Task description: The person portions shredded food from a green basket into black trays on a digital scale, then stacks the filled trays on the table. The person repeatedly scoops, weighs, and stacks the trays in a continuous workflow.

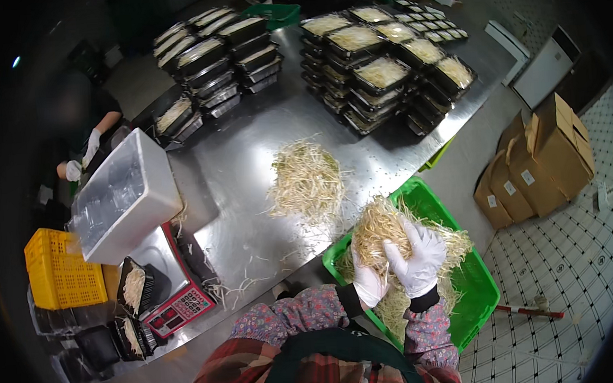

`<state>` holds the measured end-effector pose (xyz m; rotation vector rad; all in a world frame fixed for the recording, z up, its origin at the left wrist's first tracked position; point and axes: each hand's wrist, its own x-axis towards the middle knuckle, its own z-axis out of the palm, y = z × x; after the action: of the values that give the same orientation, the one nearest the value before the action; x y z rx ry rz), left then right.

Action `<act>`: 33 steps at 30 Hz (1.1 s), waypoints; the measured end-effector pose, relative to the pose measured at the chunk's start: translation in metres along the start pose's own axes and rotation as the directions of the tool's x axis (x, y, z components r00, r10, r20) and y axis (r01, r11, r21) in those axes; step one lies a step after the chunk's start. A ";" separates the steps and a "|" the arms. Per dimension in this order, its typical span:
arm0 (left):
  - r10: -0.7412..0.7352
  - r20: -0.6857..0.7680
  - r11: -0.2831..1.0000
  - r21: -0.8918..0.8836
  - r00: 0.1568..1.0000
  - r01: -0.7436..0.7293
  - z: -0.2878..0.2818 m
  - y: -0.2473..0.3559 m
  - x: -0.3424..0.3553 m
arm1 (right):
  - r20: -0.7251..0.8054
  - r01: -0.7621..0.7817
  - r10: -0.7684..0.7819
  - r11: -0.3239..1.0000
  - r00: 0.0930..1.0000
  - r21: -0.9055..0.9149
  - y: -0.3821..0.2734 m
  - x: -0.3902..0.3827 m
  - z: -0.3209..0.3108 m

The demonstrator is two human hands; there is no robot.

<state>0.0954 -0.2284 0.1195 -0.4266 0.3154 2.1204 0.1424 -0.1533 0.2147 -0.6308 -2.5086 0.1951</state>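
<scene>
Between my two white-gloved hands is a thick bunch of bean sprouts [380, 230], lifted over a green crate [483, 290]. My left hand [369, 280] is closed against its lower left side, while my right hand [419, 256] wraps its right side with the thumb across the front. More sprouts lie in the crate below, partly hidden by my hands and sleeves. On the steel table [244, 188], just beyond the crate, rests a loose pile of sprouts [307, 184].
Stacks of black trays filled with sprouts [382, 71] stand at the table's far side. To the left are a white foam box [123, 194], a red scale [181, 305] and a yellow basket [64, 270]. Cardboard boxes [537, 165] stand right. A co-worker's gloved hand [91, 147] shows far left.
</scene>
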 end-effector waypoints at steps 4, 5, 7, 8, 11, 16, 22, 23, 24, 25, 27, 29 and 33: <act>0.108 0.158 0.994 -0.043 0.982 -0.102 0.016 0.121 -0.013 | 0.001 0.222 -0.222 0.973 0.975 0.064 -0.099 0.067 0.040; 0.165 0.165 0.986 -0.060 0.972 -0.157 0.001 0.153 -0.008 | -0.006 0.296 -0.297 0.950 0.955 0.100 -0.124 0.081 0.062; 0.347 0.093 0.937 -0.066 0.933 -0.342 -0.017 0.215 0.005 | -0.033 0.423 -0.423 0.892 0.906 0.160 -0.168 0.107 0.120; 0.441 0.110 0.898 -0.056 0.891 -0.437 -0.030 0.245 0.016 | -0.045 0.471 -0.471 0.862 0.881 0.189 -0.188 0.117 0.151; 0.543 0.088 0.838 -0.130 0.835 -0.530 -0.077 0.334 0.049 | 0.120 0.474 -0.524 0.830 0.843 0.294 -0.241 0.139 0.237; 0.443 -0.245 0.895 0.060 0.863 -0.442 -0.146 0.409 0.057 | 0.452 0.397 -0.530 0.844 0.717 0.360 -0.271 0.110 0.329; 0.260 -0.550 0.961 0.071 0.794 -0.266 -0.210 0.363 -0.009 | 0.370 0.458 -0.567 0.819 0.736 0.345 -0.246 0.001 0.314; 0.343 -0.532 0.927 0.060 0.774 -0.370 -0.209 0.351 -0.005 | 0.382 0.465 -0.580 0.811 0.720 0.354 -0.233 -0.014 0.317; 0.334 -0.494 0.929 0.026 0.803 -0.370 -0.212 0.352 0.000 | 0.392 0.470 -0.590 0.804 0.706 0.365 -0.225 -0.024 0.321; 0.325 -0.455 0.929 -0.009 0.829 -0.369 -0.214 0.356 0.008 | 0.407 0.478 -0.595 0.802 0.693 0.358 -0.218 -0.025 0.331; 0.389 -0.337 0.905 -0.033 0.857 -0.424 -0.221 0.372 0.039 | 0.433 0.498 -0.609 0.793 0.664 0.351 -0.218 -0.009 0.345; 0.418 -0.378 0.904 0.085 0.826 -0.418 -0.201 0.402 0.054 | 0.439 0.505 -0.617 0.787 0.653 0.354 -0.237 0.026 0.349; 0.452 -0.529 0.869 0.442 0.718 -0.222 -0.137 0.419 0.026 | 0.555 0.495 -0.622 0.780 0.552 0.383 -0.249 0.064 0.344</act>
<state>-0.2442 -0.4888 0.0099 -0.9105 1.2285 2.1532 -0.1889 -0.3454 0.0193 0.4576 -3.1637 0.4660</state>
